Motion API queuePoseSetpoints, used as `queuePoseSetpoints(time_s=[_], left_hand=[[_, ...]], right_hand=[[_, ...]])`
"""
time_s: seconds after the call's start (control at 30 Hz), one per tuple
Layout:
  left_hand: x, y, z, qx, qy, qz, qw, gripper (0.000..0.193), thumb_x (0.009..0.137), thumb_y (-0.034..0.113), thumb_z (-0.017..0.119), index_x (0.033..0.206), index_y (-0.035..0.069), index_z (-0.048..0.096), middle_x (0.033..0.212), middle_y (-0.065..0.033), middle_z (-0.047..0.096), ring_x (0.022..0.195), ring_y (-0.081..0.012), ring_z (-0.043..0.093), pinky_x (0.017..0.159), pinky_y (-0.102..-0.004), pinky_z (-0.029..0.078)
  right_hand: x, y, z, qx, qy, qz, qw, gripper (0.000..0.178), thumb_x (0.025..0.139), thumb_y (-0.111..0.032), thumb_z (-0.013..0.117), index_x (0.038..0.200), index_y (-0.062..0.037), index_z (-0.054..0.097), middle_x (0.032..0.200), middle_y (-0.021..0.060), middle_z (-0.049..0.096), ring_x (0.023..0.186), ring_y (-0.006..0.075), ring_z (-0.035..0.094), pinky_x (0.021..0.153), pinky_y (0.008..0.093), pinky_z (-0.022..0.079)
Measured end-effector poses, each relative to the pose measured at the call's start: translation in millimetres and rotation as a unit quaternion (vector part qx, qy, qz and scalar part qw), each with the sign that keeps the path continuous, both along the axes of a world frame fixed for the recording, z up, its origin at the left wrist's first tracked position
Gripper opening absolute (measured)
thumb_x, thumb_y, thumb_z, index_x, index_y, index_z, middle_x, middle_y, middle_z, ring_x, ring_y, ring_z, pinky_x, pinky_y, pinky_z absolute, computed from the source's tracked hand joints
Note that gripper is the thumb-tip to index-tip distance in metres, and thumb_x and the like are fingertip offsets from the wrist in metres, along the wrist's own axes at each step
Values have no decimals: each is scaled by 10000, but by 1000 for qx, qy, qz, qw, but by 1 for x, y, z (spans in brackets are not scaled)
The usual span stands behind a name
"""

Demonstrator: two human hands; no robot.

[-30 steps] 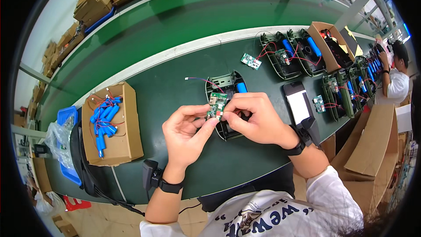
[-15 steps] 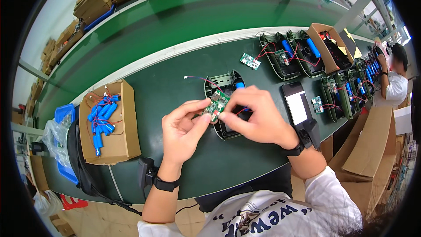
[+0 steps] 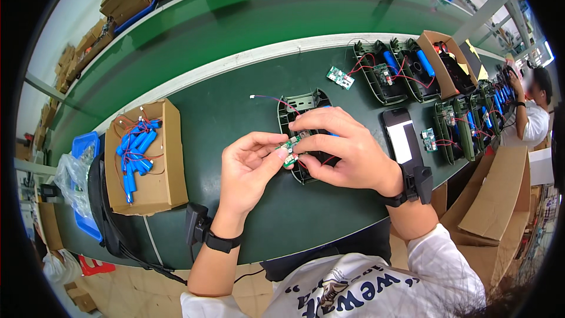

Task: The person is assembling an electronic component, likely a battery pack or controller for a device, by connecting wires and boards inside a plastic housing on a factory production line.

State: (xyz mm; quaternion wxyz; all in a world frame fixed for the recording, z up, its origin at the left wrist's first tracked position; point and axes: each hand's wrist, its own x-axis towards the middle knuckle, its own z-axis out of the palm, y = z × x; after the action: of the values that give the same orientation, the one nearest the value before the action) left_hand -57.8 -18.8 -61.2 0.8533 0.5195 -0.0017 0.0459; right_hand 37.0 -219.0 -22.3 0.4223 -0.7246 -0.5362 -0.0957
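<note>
Over the middle of the bench, my left hand pinches a small green circuit board between thumb and fingers. My right hand closes on the board's right side with thumb and fingertips, and they cover part of it. Directly below lies a dark green plastic housing, largely hidden by my hands. A thin red-and-blue wire with a white plug runs out to its left. Red wire shows under the right fingers; where it joins the board is hidden.
At left, a cardboard box holds several blue battery cells. A phone lies right of my hands. Beyond it are wired housings, a loose board and an open carton. A co-worker sits far right.
The board has tilted and sits lower between my fingers. My right index finger has lifted and stretched leftward over it; the left hand keeps its pinch.
</note>
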Motion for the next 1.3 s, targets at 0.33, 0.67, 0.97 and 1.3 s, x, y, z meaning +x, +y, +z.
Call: queuePoseSetpoints(time_s=[0.33,0.67,0.97,1.3], left_hand=[[-3,-3,-4,-34,-6,-15,999,167,969,-69,690,1136,-66,701,1116,-152,745,1000,-161,722,894,-302,610],[1,-2,-10,-65,-3,-31,997,198,959,-63,709,1157,-63,709,1107,-152,750,984,-165,728,885,-308,613],[-2,-2,-5,-43,-10,-28,999,198,961,-67,703,1159,-68,711,1096,-149,751,985,-164,726,881,-302,617],[-4,-3,-9,-48,5,-24,999,183,960,-65,706,1143,-65,712,1094,-146,752,963,-166,731,870,-310,624]], right_hand=[[-3,5,-8,53,-61,9,997,247,681,26,796,904,-32,706,1018,72,718,907,280,716,783,380,606],[2,1,-2,54,-3,33,998,248,702,18,807,928,-44,728,1012,73,727,897,272,723,794,367,609],[0,1,-5,49,-18,23,998,245,693,22,801,914,-42,717,1006,67,719,903,272,718,792,371,607],[-2,2,-13,48,-61,20,997,280,664,66,801,920,-21,728,994,91,736,924,286,743,794,369,624]])
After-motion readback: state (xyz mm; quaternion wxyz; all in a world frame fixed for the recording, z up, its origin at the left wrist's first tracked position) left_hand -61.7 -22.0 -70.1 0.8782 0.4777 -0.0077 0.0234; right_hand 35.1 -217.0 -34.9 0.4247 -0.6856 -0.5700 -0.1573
